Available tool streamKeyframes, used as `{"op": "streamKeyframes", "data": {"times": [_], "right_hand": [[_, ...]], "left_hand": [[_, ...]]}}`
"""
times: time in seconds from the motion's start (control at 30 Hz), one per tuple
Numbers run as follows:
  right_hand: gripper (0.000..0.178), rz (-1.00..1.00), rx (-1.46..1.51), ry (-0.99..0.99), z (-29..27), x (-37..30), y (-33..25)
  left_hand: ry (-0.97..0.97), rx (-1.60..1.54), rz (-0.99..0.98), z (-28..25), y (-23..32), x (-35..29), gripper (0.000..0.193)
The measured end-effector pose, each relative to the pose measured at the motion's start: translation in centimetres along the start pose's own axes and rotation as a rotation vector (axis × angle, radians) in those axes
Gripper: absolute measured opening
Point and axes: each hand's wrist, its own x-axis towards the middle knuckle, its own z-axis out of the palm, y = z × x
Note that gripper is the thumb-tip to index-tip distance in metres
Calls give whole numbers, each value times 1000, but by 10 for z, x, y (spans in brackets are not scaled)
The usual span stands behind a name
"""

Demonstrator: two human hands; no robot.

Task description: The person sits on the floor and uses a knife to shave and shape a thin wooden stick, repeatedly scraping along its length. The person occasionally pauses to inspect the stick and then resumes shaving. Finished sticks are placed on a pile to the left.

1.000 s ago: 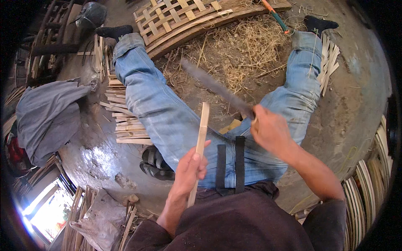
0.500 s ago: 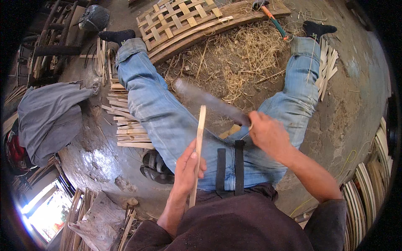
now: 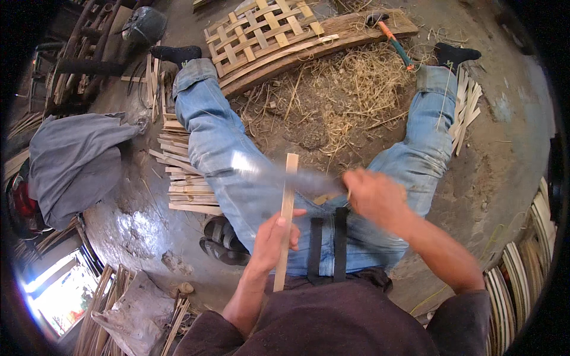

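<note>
My left hand (image 3: 274, 240) grips a flat, pale bamboo strip (image 3: 288, 196) that stands up in front of my body, its upper end reaching past the thumb. In my right hand (image 3: 375, 196) is the handle end of a long-bladed knife (image 3: 267, 173), smeared by motion. The blade points left and crosses the strip's upper part in the picture; whether it touches the strip I cannot tell. The knife's handle is mostly covered by my fingers. Both hands are over my lap, between my spread legs in blue jeans.
A woven lattice panel (image 3: 261, 32) lies by a thick wooden plank (image 3: 368, 29), with a hammer (image 3: 392, 43) across it. Fibre shavings (image 3: 356, 89) litter the floor between my legs. Stacked strips (image 3: 189, 187) lie beside my left leg, near sandals (image 3: 224, 240). More strips (image 3: 466, 113) lie by my right foot.
My right hand has moved slightly left, and the blade has swung down from above the strip to cross it. The strip has turned, showing its broad face more.
</note>
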Motion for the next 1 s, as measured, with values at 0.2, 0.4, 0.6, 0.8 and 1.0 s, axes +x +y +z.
{"op": "streamKeyframes", "data": {"times": [0.2,0.4,0.6,0.8,1.0], "right_hand": [[19,108,97,194,-2,24,23],[28,608,603,586,8,46,46],[31,777,1619,579,41,22,-16],[23,867,1917,660,56,65,0],[21,773,1739,478,54,107,69]], "left_hand": [[122,-16,98,-20,8,30,56],[492,-153,1064,-48,179,96,43],[376,-257,1143,50,124,147,21],[310,15,678,61,-7,103,24],[154,-232,-47,-7,-27,64,47]]}}
